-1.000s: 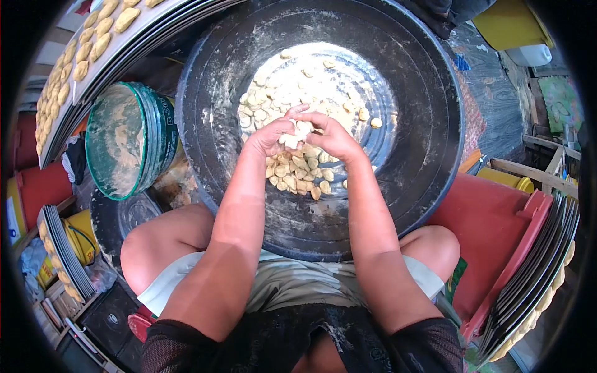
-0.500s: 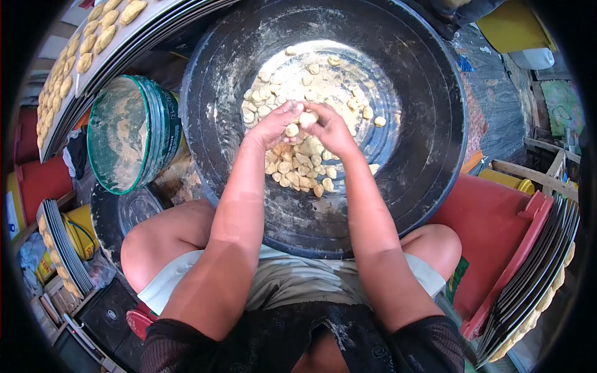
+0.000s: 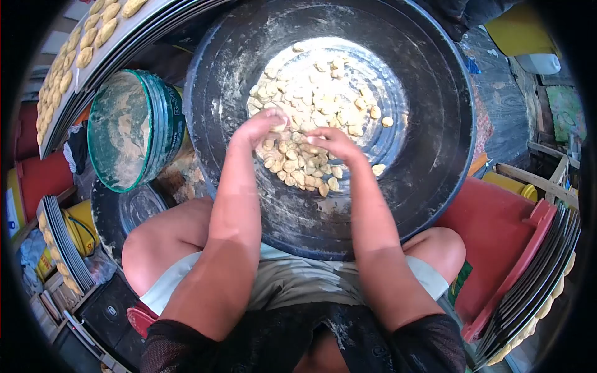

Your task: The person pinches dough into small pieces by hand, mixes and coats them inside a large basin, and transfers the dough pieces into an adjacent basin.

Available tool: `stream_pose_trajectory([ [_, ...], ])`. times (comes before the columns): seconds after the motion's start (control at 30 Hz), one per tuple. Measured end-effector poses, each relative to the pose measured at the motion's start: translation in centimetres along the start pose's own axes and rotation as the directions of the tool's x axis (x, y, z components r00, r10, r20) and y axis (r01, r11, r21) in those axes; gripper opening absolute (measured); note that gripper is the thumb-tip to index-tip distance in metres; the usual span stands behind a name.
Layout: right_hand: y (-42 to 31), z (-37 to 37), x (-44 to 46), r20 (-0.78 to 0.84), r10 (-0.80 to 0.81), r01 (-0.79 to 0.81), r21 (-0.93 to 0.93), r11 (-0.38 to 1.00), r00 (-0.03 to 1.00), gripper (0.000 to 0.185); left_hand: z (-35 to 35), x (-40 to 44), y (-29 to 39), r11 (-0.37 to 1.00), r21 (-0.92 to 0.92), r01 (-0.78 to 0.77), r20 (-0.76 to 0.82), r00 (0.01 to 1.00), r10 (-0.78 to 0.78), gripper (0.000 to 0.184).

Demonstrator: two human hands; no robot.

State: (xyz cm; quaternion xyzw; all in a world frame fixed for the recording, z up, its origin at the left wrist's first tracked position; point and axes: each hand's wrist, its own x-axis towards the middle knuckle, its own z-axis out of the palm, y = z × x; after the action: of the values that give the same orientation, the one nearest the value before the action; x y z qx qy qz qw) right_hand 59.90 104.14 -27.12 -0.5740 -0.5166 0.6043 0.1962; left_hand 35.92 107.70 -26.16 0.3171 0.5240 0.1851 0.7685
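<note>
A large black round basin (image 3: pixel 429 143) lies in front of my knees, with several small pale dough pieces (image 3: pixel 298 171) heaped on its floury bottom. My left hand (image 3: pixel 264 125) is over the left side of the heap, its fingers curled round a pale dough piece that shows partly. Just to its right, my right hand (image 3: pixel 333 143) reaches down to the pieces with thumb and fingers drawn together. What its fingertips hold, if anything, is too small to tell. The two hands are apart.
A green bucket (image 3: pixel 146 137) with floury insides stands left of the basin. Stacked trays (image 3: pixel 118 37) with shaped dough are at upper left, more trays (image 3: pixel 535 273) at right beside a red container (image 3: pixel 485 230). Part of another person's dark clothing (image 3: pixel 457 12) shows at the top.
My hands were together over the basin holding dough pieces; they have now separated and lowered to the heap. More pieces lie spread in the basin's bright middle. The view has shifted slightly.
</note>
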Motion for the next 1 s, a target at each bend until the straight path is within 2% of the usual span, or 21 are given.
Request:
stream_pose_trajectory([
  [0.03, -0.1, -1.4, -0.4, 0.034, 0.135, -0.134, -0.040, 0.990, 0.990, 0.028, -0.8, 0.1, 0.3, 0.960, 0.275, 0.045, -0.014, 0.999, -0.043, 0.032],
  [0.1, 4.8, -4.3, 0.9, -0.212, 0.208, -0.222, -0.040, 0.974, 0.955, 0.052, -3.6, 4.6, -3.7, 0.970, 0.244, -0.003, -0.266, 0.962, 0.070, 0.044],
  [0.17, 7.3, -6.0, 0.7, -0.205, 0.488, -0.508, -0.058, 0.859, 0.848, 0.060, -3.4, 5.6, -4.6, 0.986, 0.164, -0.040, -0.454, 0.884, 0.111, 0.062],
  [0.2, 8.1, -6.2, 0.6, -0.205, 0.611, -0.633, -0.065, 0.771, 0.765, 0.064, -2.7, 6.3, -5.8, 0.985, 0.169, -0.034, -0.512, 0.851, 0.118, 0.063],
  [0.23, 8.8, -4.8, 0.3, -0.114, 0.649, -0.633, 0.149, 0.760, 0.752, 0.076, -1.5, 6.9, -7.0, 0.984, 0.173, -0.029, -0.567, 0.814, 0.124, 0.064],
  [0.3, 10.8, -1.2, 1.6, 0.080, 0.574, -0.515, 0.554, 0.654, 0.815, 0.088, 0.2, 7.0, -8.2, 0.917, 0.389, 0.084, -0.599, 0.779, 0.183, 0.062],
  [0.33, 12.1, 0.5, 3.8, 0.190, 0.542, -0.520, 0.647, 0.558, 0.818, 0.094, 1.3, 6.2, -7.1, 0.968, 0.250, 0.021, -0.516, 0.849, 0.115, 0.061],
  [0.37, 11.4, 3.1, 5.1, 0.153, 0.477, -0.448, 0.664, 0.599, 0.865, 0.092, 2.1, 5.4, -6.1, 0.995, 0.102, -0.022, -0.416, 0.907, 0.063, 0.059],
  [0.4, 6.1, 5.3, 4.3, 0.042, 0.484, -0.398, 0.633, 0.664, 0.874, 0.092, 2.4, 5.3, -5.6, 0.997, -0.053, -0.049, -0.304, 0.952, 0.030, 0.058],
  [0.43, 6.1, 6.9, 6.4, -0.074, 0.533, -0.308, 0.746, 0.590, 0.843, 0.083, 2.2, 6.1, -6.1, 0.996, -0.066, -0.053, -0.271, 0.962, 0.033, 0.057],
  [0.5, 3.4, 7.0, 5.8, -0.033, 0.244, -0.138, 0.749, 0.648, 0.969, 0.068, 1.8, 4.8, -5.0, 0.967, -0.241, -0.084, -0.282, 0.959, 0.013, 0.056],
  [0.53, 2.6, 6.9, 5.5, -0.015, 0.091, -0.049, 0.751, 0.659, 0.996, 0.062, 1.6, 4.3, -4.8, 0.939, -0.329, -0.099, -0.284, 0.959, 0.001, 0.055],
  [0.57, 2.3, 6.1, 5.7, -0.009, 0.020, -0.006, 0.746, 0.666, 1.000, 0.045, 1.2, 4.6, -5.7, 0.793, -0.581, -0.181, -0.300, 0.954, -0.002, 0.051],
  [0.67, -2.1, 1.3, 3.1, 0.032, -0.014, -0.014, 0.745, 0.667, 0.999, 0.043, 2.3, 3.5, -3.2, 0.553, -0.831, -0.063, 0.036, 0.985, 0.166, 0.051],
  [0.7, -3.8, 0.1, 2.3, -0.007, 0.056, -0.033, 0.723, 0.690, 0.998, 0.041, 2.7, 4.2, -3.4, 0.551, -0.831, -0.077, 0.086, 0.961, 0.264, 0.054],
  [0.8, -6.5, -4.2, -0.2, 0.008, 0.022, -0.023, 0.483, 0.876, 1.000, 0.039, 5.9, 3.5, -1.1, 0.597, -0.793, -0.120, 0.118, 0.932, 0.344, 0.058],
  [0.83, -7.0, -4.8, -1.0, -0.033, -0.099, 0.103, 0.455, 0.884, 0.995, 0.038, 6.9, 3.1, -0.4, 0.612, -0.778, -0.144, 0.117, 0.923, 0.366, 0.058],
  [0.9, -9.6, -7.5, -2.9, 0.040, 0.072, -0.076, 0.095, 0.993, 0.997, 0.039, 8.2, 2.3, 0.8, 0.649, -0.729, -0.218, 0.076, 0.917, 0.392, 0.057],
  [0.93, -10.9, -8.7, -4.0, 0.050, 0.170, -0.164, -0.095, 0.982, 0.984, 0.040, 8.9, 1.7, 1.4, 0.665, -0.703, -0.252, 0.054, 0.913, 0.404, 0.056],
  [0.97, -11.4, -9.6, -4.5, 0.081, 0.202, -0.185, -0.178, 0.967, 0.976, 0.046, 9.5, 1.0, 2.1, 0.663, -0.714, -0.225, 0.065, 0.921, 0.383, 0.044],
  [1.0, -11.0, -10.0, -4.9, 0.061, 0.072, -0.059, -0.193, 0.979, 0.996, 0.046, 10.1, 0.2, 2.7, 0.676, -0.705, -0.213, 0.095, 0.916, 0.389, 0.043],
])
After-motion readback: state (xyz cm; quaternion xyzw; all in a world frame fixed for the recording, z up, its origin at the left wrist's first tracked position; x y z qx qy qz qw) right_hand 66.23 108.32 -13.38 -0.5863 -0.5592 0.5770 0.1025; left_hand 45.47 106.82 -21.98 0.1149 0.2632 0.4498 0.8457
